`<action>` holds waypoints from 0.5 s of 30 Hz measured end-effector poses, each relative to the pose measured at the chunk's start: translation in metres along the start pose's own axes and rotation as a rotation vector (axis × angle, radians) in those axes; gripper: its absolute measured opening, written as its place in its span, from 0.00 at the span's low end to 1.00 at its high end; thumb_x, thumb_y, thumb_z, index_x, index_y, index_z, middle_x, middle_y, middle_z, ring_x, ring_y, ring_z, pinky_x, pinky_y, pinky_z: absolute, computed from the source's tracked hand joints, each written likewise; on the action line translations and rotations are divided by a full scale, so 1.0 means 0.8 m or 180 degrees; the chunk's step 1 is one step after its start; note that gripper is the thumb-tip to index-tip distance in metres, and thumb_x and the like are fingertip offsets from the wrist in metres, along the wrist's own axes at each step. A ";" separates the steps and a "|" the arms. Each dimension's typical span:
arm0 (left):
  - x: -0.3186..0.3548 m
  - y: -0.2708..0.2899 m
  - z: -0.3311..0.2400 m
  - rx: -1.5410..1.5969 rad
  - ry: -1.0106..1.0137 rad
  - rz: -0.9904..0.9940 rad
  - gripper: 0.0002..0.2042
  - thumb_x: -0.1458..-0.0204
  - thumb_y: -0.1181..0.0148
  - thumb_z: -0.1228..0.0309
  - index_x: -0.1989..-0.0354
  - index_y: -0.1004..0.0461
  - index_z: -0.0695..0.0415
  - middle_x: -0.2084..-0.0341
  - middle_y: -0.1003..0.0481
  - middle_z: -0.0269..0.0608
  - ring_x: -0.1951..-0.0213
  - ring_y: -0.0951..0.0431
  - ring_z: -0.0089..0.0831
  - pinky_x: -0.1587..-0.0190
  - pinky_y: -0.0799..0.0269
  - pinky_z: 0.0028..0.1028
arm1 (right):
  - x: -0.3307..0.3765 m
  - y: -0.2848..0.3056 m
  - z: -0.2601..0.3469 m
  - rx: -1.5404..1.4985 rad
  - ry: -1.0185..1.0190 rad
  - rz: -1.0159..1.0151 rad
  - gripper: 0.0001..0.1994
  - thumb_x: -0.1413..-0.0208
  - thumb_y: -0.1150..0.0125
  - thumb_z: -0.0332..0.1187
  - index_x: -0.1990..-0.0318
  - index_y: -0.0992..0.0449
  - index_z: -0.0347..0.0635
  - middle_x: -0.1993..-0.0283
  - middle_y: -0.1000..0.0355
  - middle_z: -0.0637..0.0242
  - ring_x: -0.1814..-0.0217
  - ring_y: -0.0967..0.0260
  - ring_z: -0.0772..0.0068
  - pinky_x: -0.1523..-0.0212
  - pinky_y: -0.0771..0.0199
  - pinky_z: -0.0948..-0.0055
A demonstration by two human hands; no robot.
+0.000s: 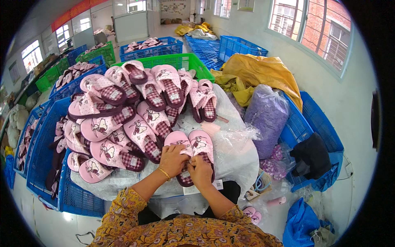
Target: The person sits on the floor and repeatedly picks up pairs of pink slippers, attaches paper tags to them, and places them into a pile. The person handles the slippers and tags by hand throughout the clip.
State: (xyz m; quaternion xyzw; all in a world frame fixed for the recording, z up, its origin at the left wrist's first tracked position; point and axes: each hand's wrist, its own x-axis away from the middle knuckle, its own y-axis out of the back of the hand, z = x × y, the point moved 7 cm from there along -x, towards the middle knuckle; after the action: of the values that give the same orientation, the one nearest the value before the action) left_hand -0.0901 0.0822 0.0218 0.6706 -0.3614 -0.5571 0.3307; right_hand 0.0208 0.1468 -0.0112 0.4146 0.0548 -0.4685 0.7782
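Observation:
A pair of pink slippers with dark maroon soles and checked insoles lies before me on a white-wrapped surface [234, 164], toes pointing away. My left hand [173, 160] curls over the left slipper [178, 139] of the pair, gripping its upper near the inner side. Close beside it, my right hand [200, 170] is closed in a pinch over the right slipper [202, 144], near the gap between the two. Whatever its fingertips hold is too small or hidden to make out. A white card [217, 185] sticks out by the slippers' heel end.
A big heap of matching slippers [123, 119] covers the left side. Blue crates [82, 201] stand left, a green crate [185, 61] behind. To the right are a bag of purple pieces [266, 119], yellow cloth [263, 74] and a black cloth [310, 154] on a crate.

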 end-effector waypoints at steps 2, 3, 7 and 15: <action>-0.003 -0.004 0.000 -0.0100 -0.0077 0.0164 0.07 0.55 0.37 0.68 0.66 0.19 0.44 0.49 0.28 0.33 0.48 0.31 0.37 0.47 0.42 0.39 | 0.001 -0.001 0.000 -0.0035 0.0038 -0.0026 0.13 0.55 0.31 0.28 0.63 0.29 0.46 0.72 0.23 0.66 0.68 0.25 0.58 0.66 0.32 0.58; -0.004 -0.004 -0.002 -0.0159 -0.0159 0.0207 0.08 0.55 0.38 0.68 0.66 0.19 0.44 0.49 0.28 0.33 0.48 0.31 0.37 0.47 0.42 0.39 | 0.002 0.000 -0.003 -0.0033 0.0041 -0.0036 0.13 0.55 0.31 0.28 0.63 0.29 0.46 0.72 0.23 0.66 0.68 0.25 0.58 0.66 0.31 0.59; -0.005 -0.004 -0.004 -0.0250 -0.0402 0.0397 0.11 0.55 0.40 0.69 0.62 0.20 0.44 0.49 0.29 0.35 0.48 0.32 0.38 0.47 0.41 0.39 | 0.002 0.003 0.000 -0.0072 0.0098 -0.0087 0.13 0.56 0.31 0.26 0.62 0.28 0.45 0.73 0.24 0.64 0.69 0.25 0.56 0.67 0.31 0.57; -0.024 -0.022 -0.001 -0.0233 -0.0648 0.0795 0.10 0.54 0.42 0.71 0.62 0.23 0.53 0.51 0.29 0.42 0.46 0.32 0.44 0.45 0.36 0.42 | -0.003 0.004 -0.009 -0.0147 -0.0012 -0.0041 0.15 0.57 0.31 0.26 0.61 0.29 0.43 0.73 0.24 0.62 0.68 0.25 0.52 0.66 0.29 0.54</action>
State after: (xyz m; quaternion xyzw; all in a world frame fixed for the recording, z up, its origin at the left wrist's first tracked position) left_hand -0.0896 0.1079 0.0163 0.5481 -0.4529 -0.5895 0.3833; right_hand 0.0245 0.1541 -0.0128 0.3953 0.0668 -0.4728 0.7847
